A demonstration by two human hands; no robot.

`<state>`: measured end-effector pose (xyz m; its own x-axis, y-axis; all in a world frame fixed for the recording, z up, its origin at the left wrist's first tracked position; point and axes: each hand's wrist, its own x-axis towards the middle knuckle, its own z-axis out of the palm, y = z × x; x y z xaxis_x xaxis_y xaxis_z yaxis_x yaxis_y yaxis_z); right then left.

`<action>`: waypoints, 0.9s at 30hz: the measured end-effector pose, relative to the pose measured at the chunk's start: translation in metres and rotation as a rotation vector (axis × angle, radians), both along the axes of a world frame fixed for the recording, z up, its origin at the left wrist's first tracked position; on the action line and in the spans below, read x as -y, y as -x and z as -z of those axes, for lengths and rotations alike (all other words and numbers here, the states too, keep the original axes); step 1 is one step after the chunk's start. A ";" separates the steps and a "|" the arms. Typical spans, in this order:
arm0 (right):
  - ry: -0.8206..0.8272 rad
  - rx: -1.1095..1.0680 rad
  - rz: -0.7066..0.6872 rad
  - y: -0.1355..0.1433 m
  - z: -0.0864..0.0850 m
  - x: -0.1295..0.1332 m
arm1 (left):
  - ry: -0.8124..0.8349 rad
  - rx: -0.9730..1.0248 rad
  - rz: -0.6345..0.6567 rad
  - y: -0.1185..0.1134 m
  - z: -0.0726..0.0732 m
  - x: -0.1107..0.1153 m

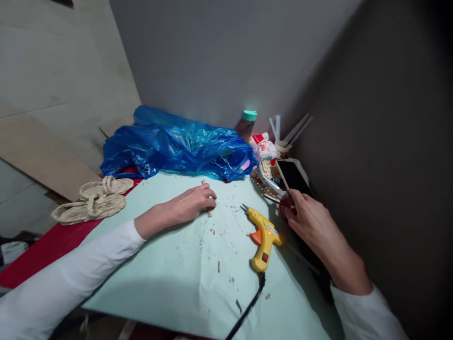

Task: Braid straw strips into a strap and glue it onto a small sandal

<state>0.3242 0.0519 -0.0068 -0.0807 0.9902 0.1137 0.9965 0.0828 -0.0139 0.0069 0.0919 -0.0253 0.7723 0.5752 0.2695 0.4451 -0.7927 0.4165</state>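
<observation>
My left hand (191, 203) rests on the pale green table cover, its fingers closed over a thin brown stick (209, 213) whose two ends show past them. At the right side, my right hand (307, 215) has its fingers on the red handles of a pair of scissors (283, 206). Behind those fingers a phone (295, 175) leans at a slant. Between both hands lies a yellow glue gun (264, 236) with an orange trigger, nozzle pointing away from me, its black cord (247, 314) running toward the near edge.
A crumpled blue plastic bag (177, 144) spans the back. Two woven straw-coloured pieces (95, 203) lie at left on red cloth (53, 250). A green-lidded jar (247, 123), a woven basket (265, 169) and a cup with glue sticks (283, 145) stand back right. Scraps litter the pale green cover (170, 283).
</observation>
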 end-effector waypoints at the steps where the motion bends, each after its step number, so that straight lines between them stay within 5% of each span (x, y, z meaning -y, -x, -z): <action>1: 0.014 -0.010 -0.015 0.000 -0.002 0.001 | 0.010 -0.012 0.028 0.001 0.001 -0.004; 9: 0.076 0.087 -0.052 0.007 0.016 -0.005 | 0.124 0.027 0.036 0.004 0.003 -0.013; 15: 0.078 0.122 0.005 0.018 0.002 0.008 | 0.196 0.249 -0.202 -0.003 -0.018 0.013; 21: 0.129 0.113 0.025 0.036 0.003 0.042 | 0.802 0.767 -0.381 0.002 -0.036 0.040; 27: -0.053 -0.035 0.103 0.038 0.014 0.069 | 0.983 1.027 -0.429 0.006 -0.031 0.042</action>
